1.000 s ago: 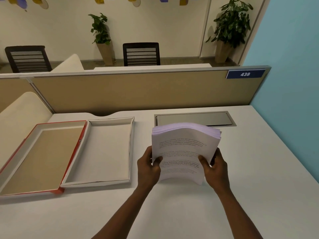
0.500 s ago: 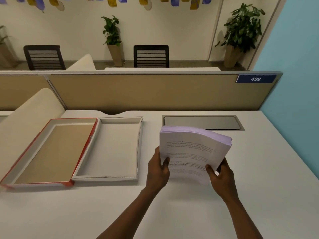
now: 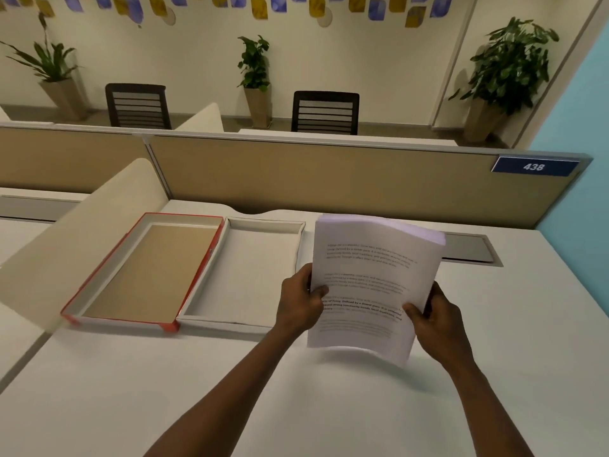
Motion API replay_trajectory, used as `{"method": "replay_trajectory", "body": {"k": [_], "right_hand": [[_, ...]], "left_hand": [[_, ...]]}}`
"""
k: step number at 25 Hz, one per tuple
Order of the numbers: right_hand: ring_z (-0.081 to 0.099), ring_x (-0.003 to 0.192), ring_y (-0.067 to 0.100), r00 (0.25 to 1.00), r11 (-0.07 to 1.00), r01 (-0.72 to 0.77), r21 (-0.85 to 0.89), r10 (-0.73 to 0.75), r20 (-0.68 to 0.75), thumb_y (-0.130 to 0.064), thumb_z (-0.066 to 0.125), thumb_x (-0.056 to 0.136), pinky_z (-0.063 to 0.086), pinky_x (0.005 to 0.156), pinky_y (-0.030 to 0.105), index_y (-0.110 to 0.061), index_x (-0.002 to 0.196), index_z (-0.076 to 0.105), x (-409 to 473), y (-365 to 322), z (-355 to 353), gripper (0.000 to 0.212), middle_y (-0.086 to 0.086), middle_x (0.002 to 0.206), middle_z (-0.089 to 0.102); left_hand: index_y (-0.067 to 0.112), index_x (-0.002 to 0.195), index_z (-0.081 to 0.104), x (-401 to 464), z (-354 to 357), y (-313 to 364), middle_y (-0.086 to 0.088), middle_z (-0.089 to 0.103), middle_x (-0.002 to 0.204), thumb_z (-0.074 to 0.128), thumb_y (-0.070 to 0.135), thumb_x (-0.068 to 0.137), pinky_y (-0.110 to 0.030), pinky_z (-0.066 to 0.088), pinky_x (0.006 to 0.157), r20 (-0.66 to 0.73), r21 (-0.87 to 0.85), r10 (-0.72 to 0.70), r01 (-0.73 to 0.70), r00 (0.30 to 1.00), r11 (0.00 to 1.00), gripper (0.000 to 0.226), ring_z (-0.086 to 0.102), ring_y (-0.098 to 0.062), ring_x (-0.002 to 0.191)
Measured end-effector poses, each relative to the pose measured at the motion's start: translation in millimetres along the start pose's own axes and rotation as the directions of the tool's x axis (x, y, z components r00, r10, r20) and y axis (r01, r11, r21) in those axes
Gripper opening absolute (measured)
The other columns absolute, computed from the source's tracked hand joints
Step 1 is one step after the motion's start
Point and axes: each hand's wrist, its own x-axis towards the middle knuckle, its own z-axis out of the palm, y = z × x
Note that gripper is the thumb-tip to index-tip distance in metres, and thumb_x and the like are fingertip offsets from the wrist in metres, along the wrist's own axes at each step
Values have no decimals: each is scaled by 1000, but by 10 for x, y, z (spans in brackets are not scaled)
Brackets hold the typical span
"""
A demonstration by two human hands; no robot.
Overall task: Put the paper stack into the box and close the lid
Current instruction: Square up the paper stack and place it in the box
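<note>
We are holding the paper stack (image 3: 369, 285) upright above the white desk (image 3: 494, 374), our left hand (image 3: 298, 301) gripping its left edge and our right hand (image 3: 435, 319) clasping its lower right corner, thumbs pressing on the printed front page. Just left of it the box (image 3: 250, 275) is lying open and empty, its red-edged lid (image 3: 148, 272) folded out flat beside it.

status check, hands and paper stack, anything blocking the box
Left hand and right hand both shut on paper stack, held above desk. Box open, empty, lid alongside. Path clear.
</note>
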Motion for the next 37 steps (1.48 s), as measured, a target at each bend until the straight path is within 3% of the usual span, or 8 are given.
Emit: {"method": "replay_trajectory", "body": {"k": [5, 11, 15, 20, 26, 30, 33, 37], "right_hand": [[68, 104, 26, 972, 953, -148, 265, 89, 219, -13, 69, 91, 57, 89, 49, -16, 130, 54, 471, -639, 440, 42, 4, 118, 68], [72, 95, 25, 899, 884, -335, 327, 196, 391, -10, 68, 90, 59, 65, 34, -7, 127, 58, 1085, -1206, 1579, 39, 12, 121, 70], [69, 100, 31, 868, 868, -428, 252, 317, 382, -10, 67, 91, 60, 76, 41, -7, 128, 57, 1280, -1253, 2337, 39, 14, 125, 67], [68, 103, 35, 838, 850, -506, 148, 444, 316, -12, 68, 89, 57, 92, 44, 1, 123, 62, 1406, -1073, 2836, 37, 20, 122, 68], [68, 99, 32, 841, 864, -489, -117, 503, 199, -26, 64, 93, 58, 80, 36, -1, 119, 61, 1452, -1101, 3125, 36, 16, 118, 68], [58, 70, 18, 855, 857, -466, -220, 500, 139, -27, 63, 93, 43, 54, 24, -12, 98, 54, 1450, -1207, 3271, 18, 11, 111, 69], [58, 75, 19, 847, 852, -486, -195, 514, 136, -22, 61, 92, 45, 60, 25, -8, 105, 59, 1427, -1219, 3386, 19, 11, 110, 69], [65, 86, 24, 850, 849, -494, -187, 517, 101, -15, 61, 92, 47, 64, 27, -4, 110, 59, 1348, -1229, 3434, 21, 15, 114, 68]], "left_hand": [[18, 122, 65, 402, -952, 137, 1, 72, 116, 73, 20, 91, -49, 61, 88, -9, 9, -199, 199, 980, 980, 32, 74, -25, 98], [0, 125, 66, 968, -1919, -275, -13, 71, 123, 68, 9, 94, -40, 53, 85, 16, -79, -426, 426, 905, 901, 33, 70, -28, 97], [3, 118, 69, 1180, -2107, -683, -6, 73, 112, 73, 27, 92, -46, 47, 88, 92, -131, -478, 487, 874, 864, 36, 67, -31, 99], [10, 119, 66, 1381, -2083, -1115, -9, 71, 124, 69, 31, 93, -57, 44, 104, 156, -198, -560, 581, 814, 789, 34, 64, -36, 109], [12, 120, 68, 1538, -1981, -1467, -5, 77, 114, 64, 67, 74, -49, 51, 100, 217, -259, -554, 595, 803, 761, 72, 72, -34, 101], [21, 133, 57, 1505, -1888, -1625, -2, 69, 131, 60, 70, 81, -44, 55, 92, 158, -225, -532, 555, 832, 801, 72, 70, -27, 106], [26, 142, 47, 1473, -1865, -1646, -1, 60, 143, 58, 70, 85, -35, 49, 84, 110, -166, -515, 527, 850, 834, 73, 64, -19, 105], [24, 151, 36, 1444, -1817, -1693, -5, 51, 152, 56, 73, 84, -46, 48, 101, 82, -67, -510, 515, 856, 854, 85, 57, -34, 130]]}}
